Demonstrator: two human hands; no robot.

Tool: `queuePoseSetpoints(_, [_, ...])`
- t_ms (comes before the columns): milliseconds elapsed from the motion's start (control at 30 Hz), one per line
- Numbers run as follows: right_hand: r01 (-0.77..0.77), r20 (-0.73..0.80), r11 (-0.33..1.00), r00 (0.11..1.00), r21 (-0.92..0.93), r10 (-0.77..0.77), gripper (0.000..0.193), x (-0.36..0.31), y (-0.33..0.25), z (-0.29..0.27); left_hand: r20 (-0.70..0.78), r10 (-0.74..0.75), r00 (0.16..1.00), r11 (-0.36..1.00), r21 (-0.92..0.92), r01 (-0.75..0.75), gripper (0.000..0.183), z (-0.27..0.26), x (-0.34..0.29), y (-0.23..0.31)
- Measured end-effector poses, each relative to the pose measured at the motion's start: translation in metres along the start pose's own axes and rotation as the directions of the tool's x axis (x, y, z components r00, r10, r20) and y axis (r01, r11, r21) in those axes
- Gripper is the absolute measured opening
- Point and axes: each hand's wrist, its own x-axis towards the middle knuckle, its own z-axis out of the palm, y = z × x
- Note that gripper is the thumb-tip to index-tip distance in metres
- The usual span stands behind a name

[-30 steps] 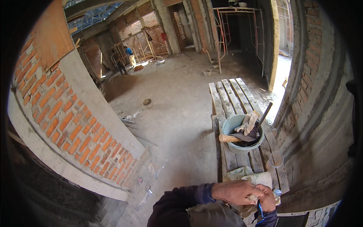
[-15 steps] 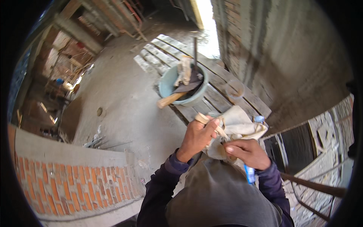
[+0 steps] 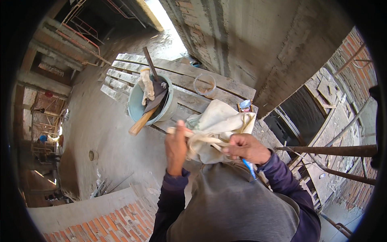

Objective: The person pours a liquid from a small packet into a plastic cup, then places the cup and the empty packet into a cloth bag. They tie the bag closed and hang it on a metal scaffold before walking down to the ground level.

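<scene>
strap [image 3: 211,140] | right hand [image 3: 248,149] pinching | printed packet [image 3: 245,106] | wording illegible

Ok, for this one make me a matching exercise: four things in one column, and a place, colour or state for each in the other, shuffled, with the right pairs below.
1. Bucket
2. Glove
3. Clear plastic container
4. Right hand

A. On the slats, between bucket and wall
B. Pinching a pale strap
C. Light blue, a wooden handle jutting over its rim
D. Cream, in the bucket's mouth

Pairs: 1-C, 2-D, 3-A, 4-B
</scene>
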Motion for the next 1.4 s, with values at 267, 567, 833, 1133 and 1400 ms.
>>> queuePoseSetpoints(267, [-0.242, -0.393, 0.964, 0.901, -0.107, 0.183, 0.024, -0.084, 0.078, -0.098, -0.138, -0.3, 0.944, 0.953, 0.0, 0.303, 0.064, -0.034, 0.059, -0.076])
queuePoseSetpoints(567, [0.301, -0.187, 0.93, 0.946, 0.21, -0.264, 0.014, -0.052, -0.019, -0.037, 0.159, 0.151, 0.976, 0.932, -0.351, -0.087, 0.025, -0.019, 0.0, 0.018])
queuePoseSetpoints(833, [0.302, -0.127, 0.952, 0.947, 0.056, -0.293, 0.035, 0.02, -0.061, 0.038, 0.237, 0.304, 0.923, 0.942, -0.219, -0.254, 0.044, 0.015, -0.033, 0.038])
queuePoseSetpoints(1133, [0.482, -0.056, 0.516, 0.69, -0.708, -0.722, 0.027, 0.047, -0.057, 0.035, 0.356, 0.413, 0.838, 0.854, -0.471, -0.221, 0.083, -0.007, -0.035, 0.039])
queuePoseSetpoints(1400, [0.309, -0.2, 0.938, 0.92, -0.156, -0.336, 0.013, 0.045, -0.066, 0.021, 0.214, 0.127, 0.969, 0.848, 0.483, -0.218, 0.033, -0.046, -0.041, -0.039])
